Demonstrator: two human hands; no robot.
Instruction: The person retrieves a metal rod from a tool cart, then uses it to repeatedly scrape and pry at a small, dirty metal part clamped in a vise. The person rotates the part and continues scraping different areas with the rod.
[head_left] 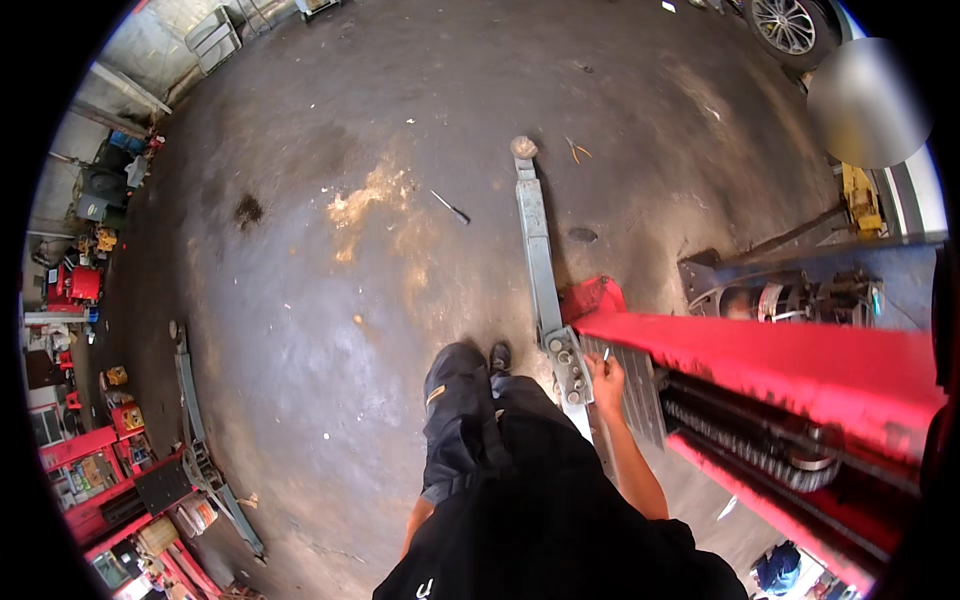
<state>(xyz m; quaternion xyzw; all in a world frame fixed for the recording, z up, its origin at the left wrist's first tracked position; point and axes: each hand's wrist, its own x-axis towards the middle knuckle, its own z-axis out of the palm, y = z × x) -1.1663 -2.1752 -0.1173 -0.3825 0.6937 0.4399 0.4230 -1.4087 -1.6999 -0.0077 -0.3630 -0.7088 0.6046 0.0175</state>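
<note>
Right hand point(606, 382) at the bolted bracket point(567, 365) of a grey lift arm point(538, 250)

The right hand is beside the bracket, its fingers point(614, 374) bent and closed on a small white stick point(606, 354); whether they also touch the metal, I cannot tell. The bracket, studded with round bolt heads, sits at the near end of the grey lift arm, which reaches away over the floor point(300, 400) to a round pad point(523, 148). A ribbed plate point(640, 395) lies just right of the hand, below a long red beam point(760, 365). The left forearm point(416, 522) shows at the body's side, but its hand is hidden, so I cannot tell how those fingers stand. A screwdriver point(452, 207) lies left of the arm, and orange-handled pliers point(577, 150) lie right of the pad.
</note>
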